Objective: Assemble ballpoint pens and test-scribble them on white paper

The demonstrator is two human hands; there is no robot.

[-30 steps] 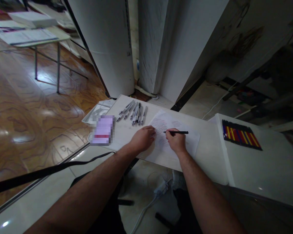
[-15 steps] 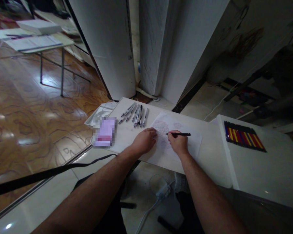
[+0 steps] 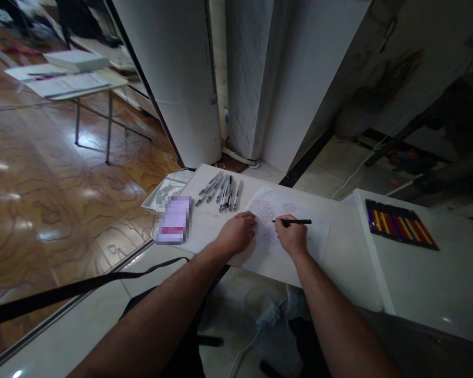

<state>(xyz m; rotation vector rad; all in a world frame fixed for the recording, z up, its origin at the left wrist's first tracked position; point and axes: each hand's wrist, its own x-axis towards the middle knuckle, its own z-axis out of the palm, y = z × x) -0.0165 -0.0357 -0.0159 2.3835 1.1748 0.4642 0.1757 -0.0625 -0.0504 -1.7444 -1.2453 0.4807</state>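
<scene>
My right hand (image 3: 292, 236) is closed around a black pen (image 3: 299, 221), whose tip points left onto a sheet of paper (image 3: 317, 244). Lines of scribbled marks cover part of the sheet, too small to read. My left hand (image 3: 238, 231) rests flat on the paper's left edge, its fingers stretched out and holding nothing. Beyond that hand lies a loose bunch of clear pens (image 3: 223, 191) with dark parts. A purple pixelated rectangular object (image 3: 175, 219) lies to the left, near the end of the narrow white table (image 3: 347, 252).
A row of coloured pens with black caps (image 3: 400, 223) lies on a white surface (image 3: 421, 283) to the right. White papers (image 3: 163, 189) sit beside the table's left end. A power strip (image 3: 268, 315) with cables is on the floor below. Further off stands a folding table (image 3: 118, 84).
The whole view has shifted slightly, so everything appears a little lower and to the right. Both hands keep nearly the same places on the paper, with the pen still in my right hand.
</scene>
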